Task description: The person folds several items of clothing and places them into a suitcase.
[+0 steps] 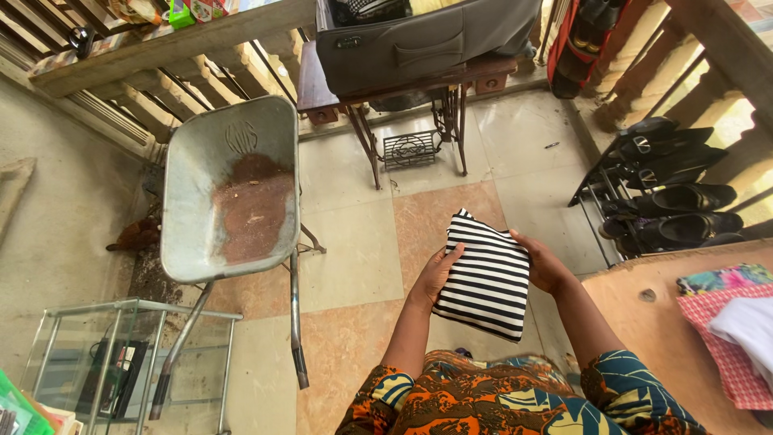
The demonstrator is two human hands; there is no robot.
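Note:
A folded black-and-white striped cloth (485, 275) is held up in front of me over the tiled floor. My left hand (437, 275) grips its left edge, thumb on top. On the right edge sits my right hand (543, 263), fingers wrapped around the side. Both forearms come up from patterned orange, brown and teal sleeves at the bottom of the view.
A grey wheelbarrow (229, 185) with a rusty bed stands to the left. Behind are a treadle sewing table (411, 89) carrying a dark suitcase (419, 36), and a shoe rack (660, 193) at right. A wooden table (644, 322) with folded cloths (737, 322) is at lower right, a glass stand (121, 354) at lower left.

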